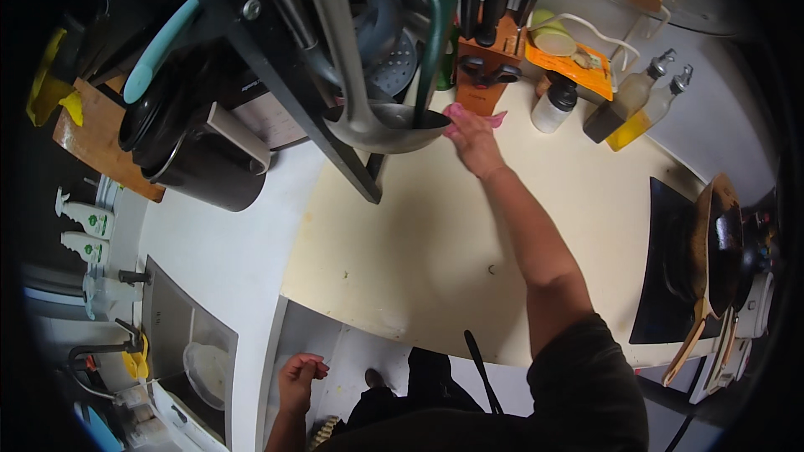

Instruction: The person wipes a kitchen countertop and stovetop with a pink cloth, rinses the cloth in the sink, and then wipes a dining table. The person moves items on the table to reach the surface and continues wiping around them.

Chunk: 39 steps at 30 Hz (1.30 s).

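Stretched far across the cream counter [402, 243], my right hand [476, 146] presses a pink cloth [456, 110] onto the surface. The cloth sits at the foot of the orange-brown knife block [479, 102], which holds several black-handled knives and scissors. Part of the cloth is hidden under my fingers. A steel ladle [394, 130] hangs just left of that hand, nearer to the camera. My left hand [300, 375] is held low, off the counter's near edge, with loosely curled fingers and nothing visible in it.
Right of the knife block stand a black-capped jar [554, 107], an orange packet [578, 67] and two oil bottles [632, 109]. A wok [716, 243] rests on the black hob [662, 276]. At left are a dark pot [209, 167] and a sink [188, 318]. Utensils hang from a black frame [293, 92].
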{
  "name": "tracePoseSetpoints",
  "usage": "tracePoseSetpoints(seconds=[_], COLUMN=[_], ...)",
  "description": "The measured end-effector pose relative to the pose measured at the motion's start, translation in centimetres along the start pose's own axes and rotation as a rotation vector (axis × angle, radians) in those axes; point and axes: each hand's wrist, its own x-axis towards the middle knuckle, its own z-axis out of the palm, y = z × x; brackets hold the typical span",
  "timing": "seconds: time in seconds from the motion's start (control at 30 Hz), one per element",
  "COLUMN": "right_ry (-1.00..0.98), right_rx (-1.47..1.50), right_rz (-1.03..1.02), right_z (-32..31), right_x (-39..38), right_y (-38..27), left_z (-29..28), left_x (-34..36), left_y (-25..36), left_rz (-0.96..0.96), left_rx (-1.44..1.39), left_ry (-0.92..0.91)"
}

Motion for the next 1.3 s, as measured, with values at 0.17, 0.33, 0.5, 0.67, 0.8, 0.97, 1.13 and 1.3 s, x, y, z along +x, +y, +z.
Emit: tracePoseSetpoints(seconds=[0.17,0.33,0.5,0.67,0.8,0.97,1.13,1.3], right_ry=[-0.110,-0.303,0.045,0.059,-0.103,-0.333,-0.266,-0.263], right_rx=[-0.052,0.485,-0.012,-0.088,0.032,0.101,0.179,-0.140], right_rz=[-0.119,0.113,0.042,-0.292,-0.336,-0.209,-0.565,-0.070], right_z=[2.5,1.2,6.0,6.9,4.4,1.7,7.1,15.5], right_x=[-2.4,-2.4,3.6,-1.1,-8.9,-13.9,-7.4,-0.7], right_y=[-3.1,-4.5,-3.0,-5.2,-10.6,-15.1,-19.0,-21.3], left_z=[-0.5,-1.3,-2.0,-2.5,-3.1,-5.2,-7.5,-9.2], left_x=[-0.4,-0.6,-1.4,-2.1,-2.1,-2.9,-4.8,-6.9], left_y=[-0.2,-0.8,-1.6,-1.9,-2.3,-2.8,-4.6,-6.6], left_rz=[0.004,-0.024,-0.012,0.006,0.086,0.113,0.009,0.047], left_rx=[-0.012,-0.071,-0.060,-0.094,-0.099,-0.134,-0.161,-0.180], left_ry=[0.008,0.026,0.079,0.041,-0.021,-0.037,0.061,0.158])
